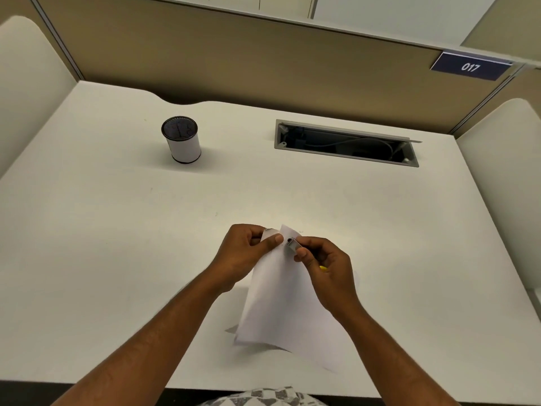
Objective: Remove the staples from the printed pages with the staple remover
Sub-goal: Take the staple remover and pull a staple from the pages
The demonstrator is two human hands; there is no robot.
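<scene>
White surface (117, 259) inside a partitioned cubicle carries a lidded cup (181, 140) at the far left and an open cable tray (345, 145) at the far right; both sit well apart from the work.

**Step in hand:** staple extraction at the top corner of the pages (281, 303). The pages are lifted off the surface at the far end, with the near edge resting on or close to it.

**Left hand** (246, 253): closed in a pinch, thumb on the facing side and fingers behind, holding the upper edge of the pages just beside the corner under work.

**Right hand** (325, 265): closed around the remover (294, 246), thumb pressing its metal body. The metal tip sits against the paper near the top corner. A yellow part shows under the palm. Whether the tip has engaged a staple cannot be told; the staple itself is too small to see.

**Next move, as judged:** keep the left-hand pinch firm so the corner stays taut, seat the tip under the staple crown, then lever or squeeze until the legs clear. Excess force, or a slack corner, risks tearing the paper.
</scene>
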